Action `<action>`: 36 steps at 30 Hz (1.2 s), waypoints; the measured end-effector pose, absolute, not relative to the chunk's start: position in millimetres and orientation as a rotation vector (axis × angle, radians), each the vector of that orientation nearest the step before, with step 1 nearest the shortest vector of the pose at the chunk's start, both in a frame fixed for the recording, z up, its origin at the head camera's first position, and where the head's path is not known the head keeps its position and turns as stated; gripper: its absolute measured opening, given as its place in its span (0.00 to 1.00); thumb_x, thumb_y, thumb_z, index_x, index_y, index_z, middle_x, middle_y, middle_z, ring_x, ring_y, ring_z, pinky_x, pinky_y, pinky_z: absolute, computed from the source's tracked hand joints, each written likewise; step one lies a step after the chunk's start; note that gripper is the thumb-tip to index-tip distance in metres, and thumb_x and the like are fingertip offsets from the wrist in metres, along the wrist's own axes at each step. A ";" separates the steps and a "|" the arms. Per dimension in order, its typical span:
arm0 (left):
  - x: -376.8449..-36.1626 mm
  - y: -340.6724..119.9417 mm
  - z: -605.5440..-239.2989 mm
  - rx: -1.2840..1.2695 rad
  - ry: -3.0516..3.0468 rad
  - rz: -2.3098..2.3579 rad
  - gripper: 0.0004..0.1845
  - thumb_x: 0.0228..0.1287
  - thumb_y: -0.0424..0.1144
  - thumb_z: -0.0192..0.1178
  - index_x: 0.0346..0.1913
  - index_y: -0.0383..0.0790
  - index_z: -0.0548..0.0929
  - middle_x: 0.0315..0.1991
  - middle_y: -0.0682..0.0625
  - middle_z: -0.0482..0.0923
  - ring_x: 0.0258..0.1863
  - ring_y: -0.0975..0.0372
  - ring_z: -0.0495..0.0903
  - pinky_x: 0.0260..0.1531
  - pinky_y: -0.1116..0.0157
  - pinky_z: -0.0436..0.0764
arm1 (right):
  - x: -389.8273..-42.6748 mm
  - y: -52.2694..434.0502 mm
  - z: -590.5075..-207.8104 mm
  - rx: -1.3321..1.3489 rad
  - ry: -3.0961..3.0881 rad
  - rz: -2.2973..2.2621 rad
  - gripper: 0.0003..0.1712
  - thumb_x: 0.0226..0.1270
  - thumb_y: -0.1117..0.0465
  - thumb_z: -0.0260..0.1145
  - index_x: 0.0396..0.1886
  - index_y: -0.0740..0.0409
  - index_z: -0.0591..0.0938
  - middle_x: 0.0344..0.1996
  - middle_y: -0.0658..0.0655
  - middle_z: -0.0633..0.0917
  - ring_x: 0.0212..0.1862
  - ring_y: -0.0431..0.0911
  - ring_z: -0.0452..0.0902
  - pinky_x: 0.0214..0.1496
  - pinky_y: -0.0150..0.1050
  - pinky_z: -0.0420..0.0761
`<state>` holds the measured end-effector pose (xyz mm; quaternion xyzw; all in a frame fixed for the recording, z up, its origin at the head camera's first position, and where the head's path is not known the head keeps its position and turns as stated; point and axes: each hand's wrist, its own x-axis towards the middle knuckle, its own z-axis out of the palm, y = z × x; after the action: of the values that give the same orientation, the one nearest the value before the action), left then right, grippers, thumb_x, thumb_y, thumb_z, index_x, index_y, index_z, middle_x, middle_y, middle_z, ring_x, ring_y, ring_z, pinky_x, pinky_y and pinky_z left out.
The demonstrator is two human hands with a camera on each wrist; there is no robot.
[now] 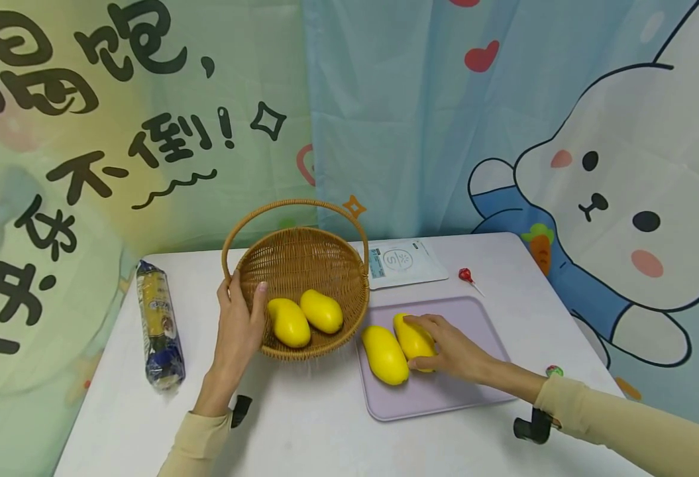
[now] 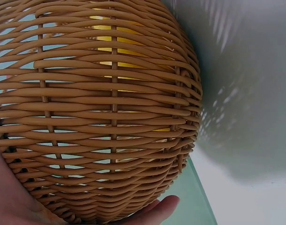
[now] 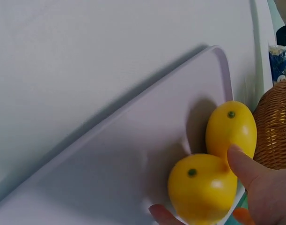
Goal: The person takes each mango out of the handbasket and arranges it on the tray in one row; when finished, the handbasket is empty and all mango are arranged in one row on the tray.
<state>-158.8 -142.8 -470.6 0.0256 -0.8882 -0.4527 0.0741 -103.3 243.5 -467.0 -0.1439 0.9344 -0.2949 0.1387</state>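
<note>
I see the left hand (image 1: 238,328) at about 9 o'clock of centre, forearm coming up from 6 o'clock, palm cupped on the basket (image 1: 304,278) wall, thumb hooked over the rim, fingers wrapped round the outside. The right hand (image 1: 453,348) sits at 4 o'clock, arm entering from 4 o'clock too, fingers curled over the rear mango (image 1: 411,338), thumb pressed on its near side. Both sleeves are beige, each wrist with a black mount.
</note>
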 end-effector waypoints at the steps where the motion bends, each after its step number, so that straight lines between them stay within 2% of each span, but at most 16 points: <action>1: -159.0 -143.0 -470.5 0.076 -2.666 -1.359 0.46 0.77 0.66 0.40 0.82 0.37 0.46 0.79 0.32 0.44 0.72 0.37 0.64 0.69 0.40 0.67 | -103.8 243.4 -465.7 -0.416 2.702 -0.850 0.47 0.62 0.49 0.76 0.76 0.55 0.67 0.70 0.68 0.69 0.67 0.62 0.69 0.69 0.66 0.70; 9: -160.3 -143.9 -469.4 0.078 -2.662 -1.349 0.46 0.77 0.66 0.40 0.82 0.38 0.46 0.79 0.32 0.45 0.71 0.36 0.65 0.69 0.39 0.68 | -116.2 245.6 -450.4 -0.386 2.759 -0.827 0.46 0.62 0.46 0.75 0.76 0.51 0.67 0.72 0.68 0.67 0.67 0.65 0.69 0.66 0.66 0.73; 17: -160.8 -144.6 -469.8 0.078 -2.664 -1.348 0.46 0.77 0.66 0.40 0.82 0.37 0.46 0.79 0.32 0.44 0.71 0.36 0.65 0.69 0.39 0.68 | -130.1 244.1 -426.2 -0.413 2.825 -0.869 0.43 0.64 0.46 0.75 0.75 0.50 0.69 0.72 0.67 0.68 0.62 0.62 0.75 0.56 0.58 0.84; 27: -159.4 -143.7 -469.6 0.087 -2.683 -1.348 0.45 0.77 0.66 0.39 0.82 0.38 0.45 0.79 0.32 0.43 0.71 0.35 0.66 0.68 0.39 0.68 | -150.5 231.8 -379.1 -0.484 2.806 -0.954 0.41 0.67 0.44 0.72 0.76 0.46 0.68 0.75 0.63 0.63 0.69 0.61 0.70 0.63 0.59 0.79; 36: -158.9 -142.4 -469.5 0.082 -2.675 -1.360 0.46 0.77 0.66 0.40 0.82 0.37 0.45 0.79 0.32 0.43 0.71 0.36 0.65 0.69 0.39 0.68 | -170.7 204.8 -337.6 -0.648 2.784 -0.988 0.39 0.68 0.43 0.70 0.74 0.46 0.70 0.74 0.58 0.67 0.70 0.57 0.69 0.65 0.56 0.79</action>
<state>-158.9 -142.4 -469.5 0.0273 -0.8889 -0.4520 0.0694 -170.7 204.8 -337.6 -0.2139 0.9189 -0.3261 0.0585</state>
